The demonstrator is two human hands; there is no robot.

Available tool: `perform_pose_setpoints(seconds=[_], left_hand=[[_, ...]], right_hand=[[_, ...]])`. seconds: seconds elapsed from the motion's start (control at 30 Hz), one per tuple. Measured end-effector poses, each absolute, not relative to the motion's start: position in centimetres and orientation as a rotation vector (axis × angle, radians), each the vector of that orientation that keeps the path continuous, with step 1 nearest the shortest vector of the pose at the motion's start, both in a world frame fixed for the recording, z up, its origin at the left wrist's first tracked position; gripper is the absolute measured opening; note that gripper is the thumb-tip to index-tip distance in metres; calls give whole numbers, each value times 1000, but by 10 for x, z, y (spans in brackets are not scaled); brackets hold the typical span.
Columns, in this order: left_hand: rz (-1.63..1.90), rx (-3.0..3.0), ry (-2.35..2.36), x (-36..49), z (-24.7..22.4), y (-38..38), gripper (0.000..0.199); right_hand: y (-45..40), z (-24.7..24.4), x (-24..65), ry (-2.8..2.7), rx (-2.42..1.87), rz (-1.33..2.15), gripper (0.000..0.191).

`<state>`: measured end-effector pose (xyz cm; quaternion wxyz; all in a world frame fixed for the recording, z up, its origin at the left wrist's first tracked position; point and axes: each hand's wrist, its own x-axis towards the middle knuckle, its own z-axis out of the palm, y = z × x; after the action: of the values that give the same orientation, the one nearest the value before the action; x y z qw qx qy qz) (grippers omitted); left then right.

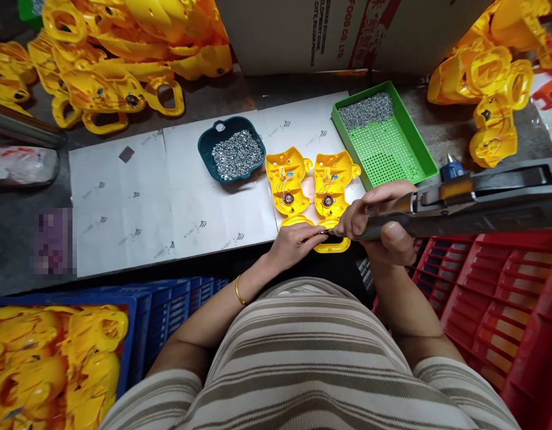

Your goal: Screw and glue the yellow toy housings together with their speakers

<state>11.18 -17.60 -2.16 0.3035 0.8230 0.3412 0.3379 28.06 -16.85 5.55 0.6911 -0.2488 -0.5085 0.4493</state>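
My right hand [394,236] is wrapped round a dark pneumatic or electric screwdriver [503,200], which lies level and points left. Its bit meets the fingertips of my left hand [293,245], pinched together on what looks like a small screw [323,232], mostly hidden. Under the fingertips are the handle loops of two yellow plastic shell halves. The left shell [280,173] and the right shell [327,173] lie side by side, inner sides up. Each has a round speaker, thin wires and a small circuit board inside.
Beyond the shells stand a dark teal bowl [206,152] of small screws and a green tray [407,146] with more. Yellow shells [123,83] are piled at back left. A cardboard box [280,36] stands behind. Blue [141,334] and red [490,286] crates flank me.
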Motion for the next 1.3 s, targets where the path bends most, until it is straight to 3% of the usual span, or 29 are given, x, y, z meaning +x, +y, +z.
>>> perform_pose_setpoints(seconds=[0.17,0.5,0.9,1.03,1.2,1.3], left_hand=[[894,2402,1094,109,-20,-179,32],[403,2738,970,123,-19,-191,59],[415,2715,951,122,-26,-190,46],[607,2676,970,118,-22,-191,47],[876,2549,1241,118,-16,-178,20],[897,2504,1212,124,-11,-168,25]], right_hand=[[-158,56,287,-1099,-632,840,21],[-125,28,283,-1135,-620,818,18],[-120,5,281,-1153,-640,909,23],[-123,18,284,-1129,-619,889,21],[-134,38,295,-1131,-691,794,19],[-145,46,301,-1126,-667,779,19]])
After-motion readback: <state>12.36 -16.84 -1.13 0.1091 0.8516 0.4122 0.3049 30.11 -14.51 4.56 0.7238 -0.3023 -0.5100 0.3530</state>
